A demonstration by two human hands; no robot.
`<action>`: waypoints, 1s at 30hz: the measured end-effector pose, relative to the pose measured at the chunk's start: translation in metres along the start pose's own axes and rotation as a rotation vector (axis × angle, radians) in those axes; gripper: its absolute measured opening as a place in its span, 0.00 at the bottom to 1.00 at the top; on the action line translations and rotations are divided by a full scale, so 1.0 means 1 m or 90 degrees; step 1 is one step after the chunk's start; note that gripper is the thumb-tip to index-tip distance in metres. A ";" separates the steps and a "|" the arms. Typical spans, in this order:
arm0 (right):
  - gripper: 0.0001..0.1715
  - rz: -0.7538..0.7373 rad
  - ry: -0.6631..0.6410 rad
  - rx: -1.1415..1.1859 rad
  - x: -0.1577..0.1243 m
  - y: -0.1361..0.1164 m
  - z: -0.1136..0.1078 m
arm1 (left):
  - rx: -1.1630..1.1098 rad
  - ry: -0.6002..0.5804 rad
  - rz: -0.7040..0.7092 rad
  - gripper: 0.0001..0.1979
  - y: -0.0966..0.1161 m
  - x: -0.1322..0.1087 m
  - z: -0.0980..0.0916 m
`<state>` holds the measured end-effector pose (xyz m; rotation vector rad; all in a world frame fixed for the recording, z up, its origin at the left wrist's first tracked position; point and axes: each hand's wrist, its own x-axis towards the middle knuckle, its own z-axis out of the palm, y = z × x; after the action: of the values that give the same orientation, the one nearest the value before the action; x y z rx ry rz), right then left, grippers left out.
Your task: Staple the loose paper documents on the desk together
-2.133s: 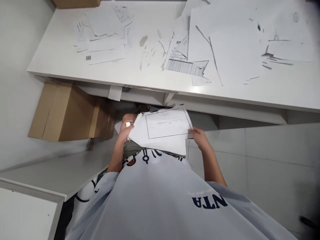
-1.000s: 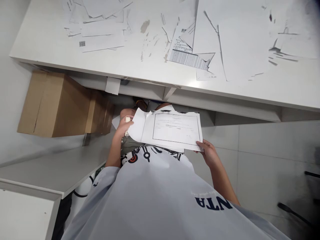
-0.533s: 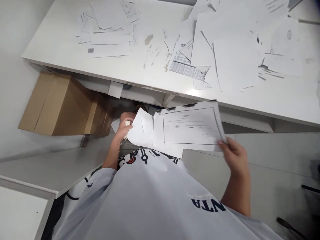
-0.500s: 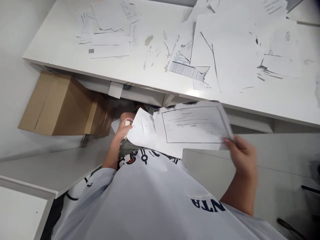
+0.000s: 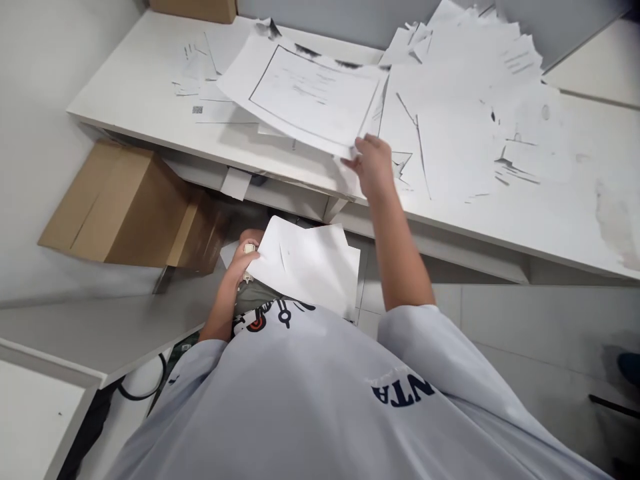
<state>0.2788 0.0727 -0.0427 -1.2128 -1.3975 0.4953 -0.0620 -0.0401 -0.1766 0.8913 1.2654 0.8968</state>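
Right hand (image 5: 371, 167): sheet (image 5: 313, 93); left hand (image 5: 243, 261): papers (image 5: 303, 267)

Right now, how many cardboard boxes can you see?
2: one box below the front edge of the white desk, another box at its far edge; more may be hidden.

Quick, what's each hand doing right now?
Left hand: closed, holding a sheaf of white paper.
Right hand: closed, pinching the edge of a bordered printed sheet.
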 end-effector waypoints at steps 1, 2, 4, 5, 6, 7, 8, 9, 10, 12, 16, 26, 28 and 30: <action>0.27 0.034 0.016 0.001 -0.015 -0.003 0.012 | -0.005 0.006 0.002 0.18 -0.001 -0.001 -0.002; 0.27 0.066 0.034 0.000 -0.037 -0.006 0.020 | -0.008 0.013 0.003 0.18 -0.001 -0.001 -0.004; 0.26 0.105 0.062 -0.026 -0.093 -0.010 0.024 | -0.011 0.018 -0.001 0.18 -0.003 -0.001 -0.007; 0.25 0.124 0.069 -0.050 -0.122 -0.010 0.022 | -0.012 0.019 -0.006 0.18 -0.004 -0.001 -0.009; 0.24 0.147 0.067 -0.086 -0.147 -0.009 0.019 | -0.014 0.018 -0.011 0.18 -0.004 0.000 -0.010; 0.24 0.161 0.051 -0.132 -0.166 -0.006 0.016 | -0.017 0.014 -0.016 0.18 -0.005 0.001 -0.011; 0.24 0.157 0.012 -0.178 -0.179 -0.004 0.014 | -0.020 0.005 -0.020 0.18 -0.005 0.002 -0.011; 0.25 0.140 -0.039 -0.223 -0.185 -0.001 0.013 | -0.021 -0.007 -0.022 0.18 -0.005 0.003 -0.011; 0.27 0.112 -0.101 -0.266 -0.185 0.001 0.014 | -0.020 -0.022 -0.022 0.18 -0.004 0.005 -0.010; 0.32 0.053 -0.242 -0.336 -0.170 0.006 0.022 | -0.005 -0.059 -0.019 0.18 -0.002 0.008 -0.008; 0.31 0.068 -0.510 -0.424 -0.132 0.016 0.038 | 0.041 -0.068 -0.023 0.17 0.005 0.011 -0.005; 0.18 0.184 -0.576 -0.372 -0.170 0.039 0.021 | 0.010 0.003 -0.037 0.17 -0.002 -0.011 -0.018; 0.17 0.196 -0.540 -0.337 -0.176 0.034 0.017 | 0.011 0.006 -0.041 0.17 -0.001 -0.016 -0.018; 0.15 0.188 -0.499 -0.324 -0.178 0.025 0.013 | 0.005 0.005 -0.046 0.19 0.002 -0.020 -0.018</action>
<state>0.2407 -0.0667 -0.1507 -1.7541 -2.0989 0.9246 -0.0815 -0.0567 -0.1682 0.8432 1.2998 0.8397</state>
